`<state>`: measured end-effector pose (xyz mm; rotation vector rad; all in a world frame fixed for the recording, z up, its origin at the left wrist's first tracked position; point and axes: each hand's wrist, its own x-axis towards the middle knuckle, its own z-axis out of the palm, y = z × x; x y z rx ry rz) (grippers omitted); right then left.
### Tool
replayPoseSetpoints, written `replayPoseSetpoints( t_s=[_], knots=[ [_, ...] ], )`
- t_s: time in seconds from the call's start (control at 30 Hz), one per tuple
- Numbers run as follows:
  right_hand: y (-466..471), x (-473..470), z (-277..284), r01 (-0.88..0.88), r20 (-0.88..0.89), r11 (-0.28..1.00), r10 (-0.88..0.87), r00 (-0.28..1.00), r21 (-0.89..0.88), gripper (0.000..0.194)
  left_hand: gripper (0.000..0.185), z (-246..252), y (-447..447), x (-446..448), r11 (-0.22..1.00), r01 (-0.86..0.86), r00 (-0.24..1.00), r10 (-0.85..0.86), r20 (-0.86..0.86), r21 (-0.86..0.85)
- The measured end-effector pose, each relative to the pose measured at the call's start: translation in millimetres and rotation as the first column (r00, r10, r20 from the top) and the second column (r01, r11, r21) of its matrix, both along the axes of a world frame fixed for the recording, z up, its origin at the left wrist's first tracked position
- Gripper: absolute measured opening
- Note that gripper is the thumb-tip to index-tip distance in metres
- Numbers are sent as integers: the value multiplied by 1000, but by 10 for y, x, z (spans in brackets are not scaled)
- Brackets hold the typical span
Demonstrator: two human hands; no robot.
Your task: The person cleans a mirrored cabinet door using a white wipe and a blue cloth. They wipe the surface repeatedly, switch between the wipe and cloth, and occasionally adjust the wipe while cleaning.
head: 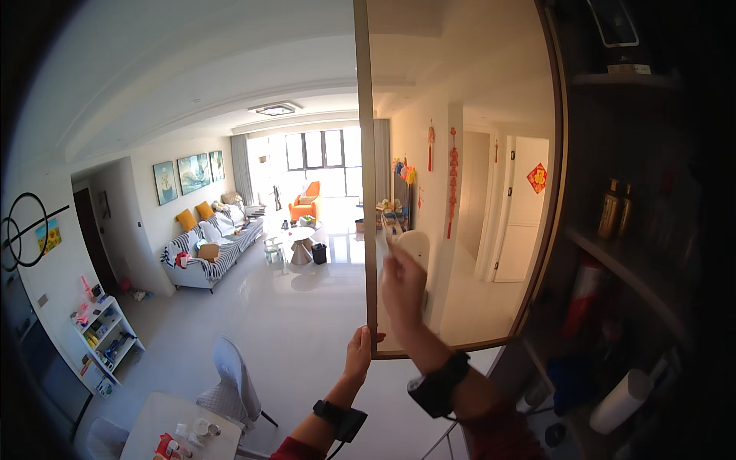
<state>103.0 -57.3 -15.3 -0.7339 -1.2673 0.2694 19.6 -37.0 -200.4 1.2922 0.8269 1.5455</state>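
A tinted glass cabinet door (pixel 483 75) with a narrow metal frame stands swung out before me, and the room shows through it. My left hand (pixel 360 352) grips the frame near its lower left corner, thumb on the near side and fingertips behind. In front of the glass, close to the frame's left side, my right hand (pixel 404 282) is closed around a thin pale item (pixel 383 248). Blur hides what that item is, and I cannot tell whether it touches the glass. Both wrists wear a black strapped device.
Open shelves (pixel 627 276) on the right hold gold pump bottles (pixel 609 210) and a white cylinder (pixel 621 401). A table (pixel 224 443) with small containers and a grey chair (pixel 230 374) stand lower left. Farther off are a striped sofa (pixel 230 236) and a round table (pixel 300 234).
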Motion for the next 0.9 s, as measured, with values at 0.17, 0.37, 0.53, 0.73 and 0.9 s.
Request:
replayPoseSetpoints(
  t_s=[0.17,0.37,0.53,0.73,0.9],
  knots=[
    [280,-12,1095,133,191,894,-233,954,427,30,40,-21,-42,-19,1000,22,1000,-22,-2,-8],
    [563,286,2160,171,223,478,-659,718,861,30,41,-52,-84,-33,999,40,999,-40,-20,-6],
    [565,795,2583,102,324,420,-813,485,902,40,40,-33,-97,9,999,16,999,-15,-28,28],
    [458,1475,2822,235,204,262,-948,246,936,40,40,-19,-92,-17,1000,24,999,-24,-43,-6],
    [490,1811,2422,345,299,405,-899,320,847,46,37,-27,-97,-15,1000,9,1000,-10,-16,-5]
  ],
)
